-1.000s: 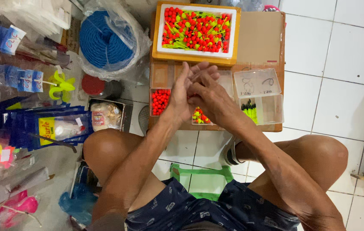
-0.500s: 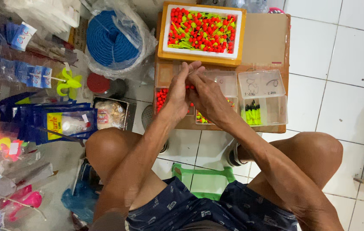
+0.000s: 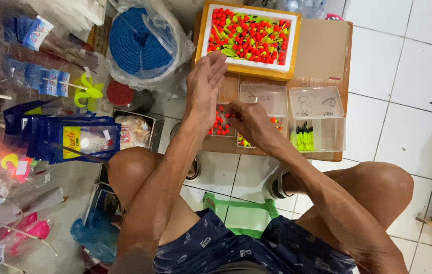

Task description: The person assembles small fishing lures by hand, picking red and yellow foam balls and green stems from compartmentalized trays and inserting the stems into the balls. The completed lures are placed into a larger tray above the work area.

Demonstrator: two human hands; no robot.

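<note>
While right hand pinches, floats jumbled

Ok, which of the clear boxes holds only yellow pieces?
The rightmost clear box, farthest from both hands; the other two contain red-orange pieces as well.

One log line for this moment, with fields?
left hand: open, raised | right hand: at clear boxes, pinching float | float tray: behind

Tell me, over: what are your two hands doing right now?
Left hand open, palm up, nothing in it. Right hand pinching at red floats in clear box. Nothing blocking.
</note>
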